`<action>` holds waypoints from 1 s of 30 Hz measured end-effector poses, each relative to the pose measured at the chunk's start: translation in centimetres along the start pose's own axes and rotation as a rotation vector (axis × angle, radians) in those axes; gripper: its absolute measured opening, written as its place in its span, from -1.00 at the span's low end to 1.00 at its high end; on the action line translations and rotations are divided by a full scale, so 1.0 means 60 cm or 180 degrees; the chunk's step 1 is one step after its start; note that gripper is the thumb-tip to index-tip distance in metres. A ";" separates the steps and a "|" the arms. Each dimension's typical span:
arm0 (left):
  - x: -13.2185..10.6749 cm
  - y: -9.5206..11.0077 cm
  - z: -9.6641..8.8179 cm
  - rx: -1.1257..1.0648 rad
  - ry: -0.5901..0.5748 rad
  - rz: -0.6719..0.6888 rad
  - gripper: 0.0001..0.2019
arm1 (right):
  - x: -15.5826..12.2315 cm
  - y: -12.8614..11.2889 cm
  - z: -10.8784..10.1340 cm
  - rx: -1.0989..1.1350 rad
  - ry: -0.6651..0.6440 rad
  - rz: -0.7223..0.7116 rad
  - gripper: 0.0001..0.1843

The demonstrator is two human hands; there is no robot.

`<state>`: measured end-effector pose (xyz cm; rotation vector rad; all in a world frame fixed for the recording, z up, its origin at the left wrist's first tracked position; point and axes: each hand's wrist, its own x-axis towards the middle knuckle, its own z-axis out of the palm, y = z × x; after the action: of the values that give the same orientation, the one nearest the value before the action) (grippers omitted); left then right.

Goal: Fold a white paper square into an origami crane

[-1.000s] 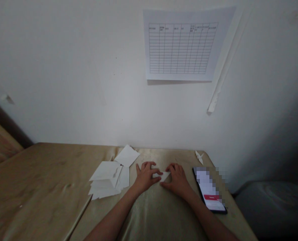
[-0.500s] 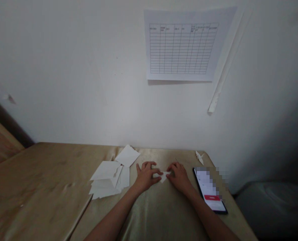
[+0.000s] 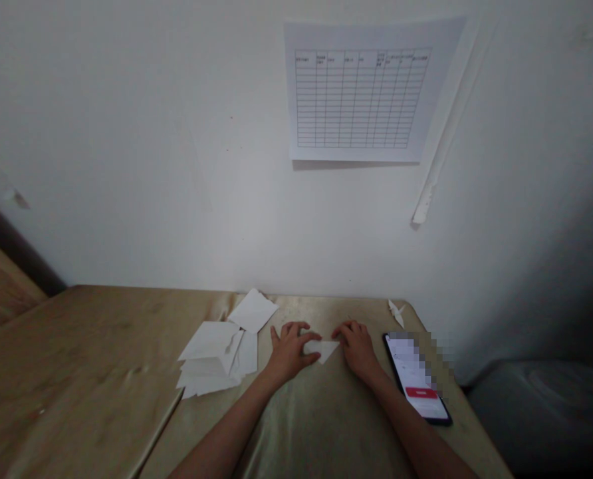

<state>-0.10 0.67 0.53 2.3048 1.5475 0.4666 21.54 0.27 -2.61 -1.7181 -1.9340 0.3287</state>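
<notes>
A small white folded paper (image 3: pixel 323 349), triangular with its point toward me, lies flat on the tan table (image 3: pixel 102 372). My left hand (image 3: pixel 289 349) rests on its left part, thumb and fingers pressing it down. My right hand (image 3: pixel 357 346) lies at its right corner, fingers curled down onto the paper's edge. Both hands are flat against the tabletop, close to the wall.
A loose pile of white paper sheets (image 3: pixel 221 352) lies left of my left hand. A phone (image 3: pixel 417 387) with a lit screen lies to the right. A small folded paper crane (image 3: pixel 396 311) stands near the wall. A printed grid sheet (image 3: pixel 363 93) hangs on the wall.
My right hand slid from on top of the paper to its right corner, uncovering more of the triangle. My left hand stayed in place.
</notes>
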 end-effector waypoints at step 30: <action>0.008 -0.006 0.009 -0.0158 0.0925 0.0015 -0.74 | -0.008 -0.023 -0.017 0.1328 0.0512 -0.0002 -0.86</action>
<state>0.00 1.20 -0.09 2.2817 1.6361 0.8638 20.93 -0.58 -1.14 -1.4235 -1.6143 0.5345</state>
